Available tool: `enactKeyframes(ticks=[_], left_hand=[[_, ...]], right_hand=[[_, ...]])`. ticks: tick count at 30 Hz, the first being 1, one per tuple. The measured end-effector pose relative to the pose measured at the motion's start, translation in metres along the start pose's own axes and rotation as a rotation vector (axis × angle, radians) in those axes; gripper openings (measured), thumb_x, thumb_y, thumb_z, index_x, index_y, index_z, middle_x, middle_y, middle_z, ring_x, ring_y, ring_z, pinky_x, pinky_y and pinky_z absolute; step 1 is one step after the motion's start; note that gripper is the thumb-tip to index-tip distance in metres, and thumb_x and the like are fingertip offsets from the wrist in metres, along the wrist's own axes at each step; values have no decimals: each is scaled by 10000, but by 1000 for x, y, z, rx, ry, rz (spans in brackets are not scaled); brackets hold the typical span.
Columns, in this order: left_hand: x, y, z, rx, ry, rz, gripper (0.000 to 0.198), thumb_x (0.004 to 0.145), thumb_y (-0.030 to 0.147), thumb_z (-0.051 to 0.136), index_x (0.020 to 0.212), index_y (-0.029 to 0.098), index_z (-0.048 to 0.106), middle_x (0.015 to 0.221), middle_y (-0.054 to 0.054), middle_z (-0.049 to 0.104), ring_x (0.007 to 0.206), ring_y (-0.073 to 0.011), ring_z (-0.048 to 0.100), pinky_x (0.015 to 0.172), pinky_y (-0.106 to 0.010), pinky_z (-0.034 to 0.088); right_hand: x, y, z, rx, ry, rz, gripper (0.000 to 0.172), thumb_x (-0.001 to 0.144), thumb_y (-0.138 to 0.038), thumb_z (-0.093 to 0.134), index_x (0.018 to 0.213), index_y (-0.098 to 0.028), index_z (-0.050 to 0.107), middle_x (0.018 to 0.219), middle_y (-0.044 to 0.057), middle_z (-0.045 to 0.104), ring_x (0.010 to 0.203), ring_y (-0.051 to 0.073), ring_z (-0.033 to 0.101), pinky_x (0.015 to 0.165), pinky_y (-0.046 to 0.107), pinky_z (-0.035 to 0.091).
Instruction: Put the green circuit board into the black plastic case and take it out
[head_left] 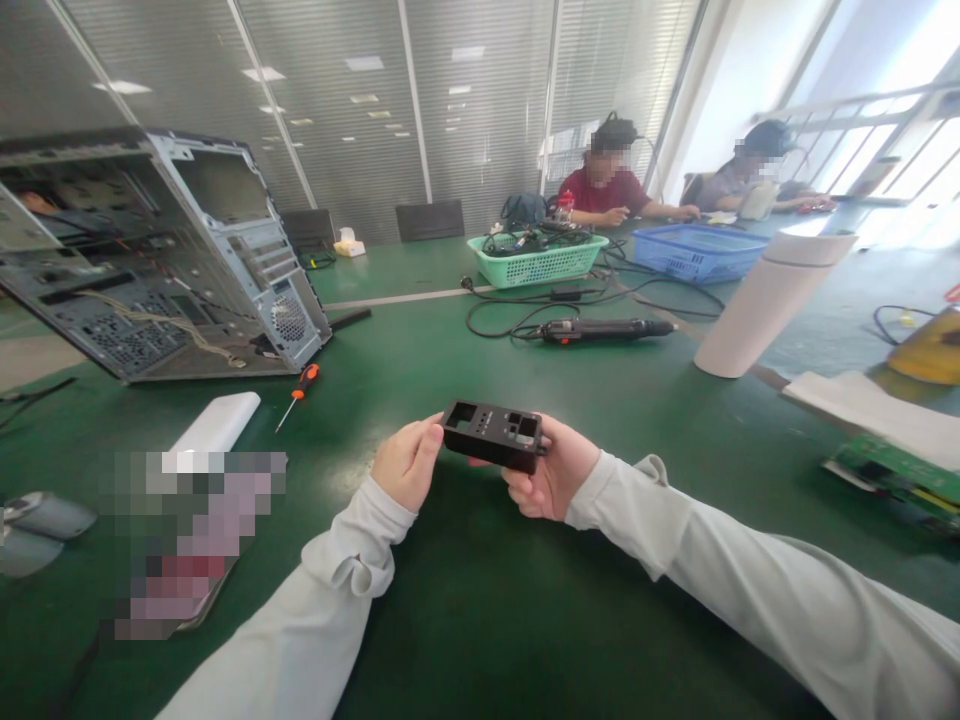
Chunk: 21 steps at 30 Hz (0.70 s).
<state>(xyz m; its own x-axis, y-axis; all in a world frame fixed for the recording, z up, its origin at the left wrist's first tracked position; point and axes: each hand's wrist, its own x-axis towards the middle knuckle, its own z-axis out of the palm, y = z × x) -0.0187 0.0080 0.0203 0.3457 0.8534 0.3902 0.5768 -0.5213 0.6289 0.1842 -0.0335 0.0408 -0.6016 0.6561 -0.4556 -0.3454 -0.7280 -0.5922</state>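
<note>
Between my two hands, just above the green tabletop, is a small black plastic housing with square cut-outs and small holes in its upper face. My left hand grips its left end, thumb on the near edge. Around the right end closes my right hand, with fingers curled underneath. Part of the housing's underside is hidden by the fingers. Beyond it lies a black electric screwdriver with a cable. To the left, a screwdriver with an orange and black handle rests on the table.
An open computer case stands at left, near a white box-like object and a blurred-out flat item. Farther back are a green basket of cables and a blue basket. A pale tumbler and green circuit board are right. Two people sit behind.
</note>
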Motion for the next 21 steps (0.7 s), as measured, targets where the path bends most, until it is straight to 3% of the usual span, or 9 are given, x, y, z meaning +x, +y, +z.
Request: enactKeyframes(ticks=[5, 8, 11, 15, 18, 21], left_hand=[[-2, -5, 4, -24, -26, 58, 658, 918, 560, 181, 1100, 137, 651, 1021, -126, 709, 984, -260, 639, 896, -423, 485], [-2, -7, 5, -34, -15, 74, 671, 915, 567, 167, 1119, 139, 643, 1028, -126, 708, 974, -262, 642, 879, -428, 494], [-2, -5, 3, -36, -18, 68, 641, 923, 546, 165, 1175, 167, 617, 1084, -102, 697, 1020, -244, 631, 911, -398, 483], [-3, 1, 1, -85, -6, 72, 633, 932, 523, 132, 1279, 186, 541, 1104, -83, 687, 1044, -222, 619, 939, -367, 458], [-2, 3, 1, -136, 15, 24, 636, 934, 525, 131, 1301, 170, 510, 949, -74, 716, 952, -218, 638, 910, -380, 463], [0, 2, 2, -178, 47, -7, 641, 931, 542, 135, 1240, 163, 550, 873, -63, 712, 890, -210, 642, 876, -378, 476]], right_hand=[[0, 3, -2, 5, -141, 28, 787, 953, -518, -84, 1142, -33, 507, 498, 8, 376, 374, 116, 299, 406, 192, 241], [2, 3, -3, 15, -138, 13, 775, 948, -504, -87, 1101, -47, 520, 497, 13, 380, 379, 122, 319, 411, 192, 268], [3, 6, -2, 4, -89, 8, 650, 960, -489, 36, 1044, -72, 527, 596, 46, 459, 466, 120, 430, 470, 184, 358], [4, 13, -6, -168, 64, -195, 422, 903, -453, 330, 963, -93, 544, 768, 93, 533, 660, 160, 543, 588, 241, 470], [-1, 13, -13, -472, 296, -479, 418, 840, -463, 413, 974, -97, 563, 808, 107, 553, 717, 200, 561, 604, 285, 497], [-29, 6, -25, -728, 537, -747, 456, 802, -495, 493, 1067, -132, 570, 893, 86, 566, 795, 216, 566, 652, 289, 509]])
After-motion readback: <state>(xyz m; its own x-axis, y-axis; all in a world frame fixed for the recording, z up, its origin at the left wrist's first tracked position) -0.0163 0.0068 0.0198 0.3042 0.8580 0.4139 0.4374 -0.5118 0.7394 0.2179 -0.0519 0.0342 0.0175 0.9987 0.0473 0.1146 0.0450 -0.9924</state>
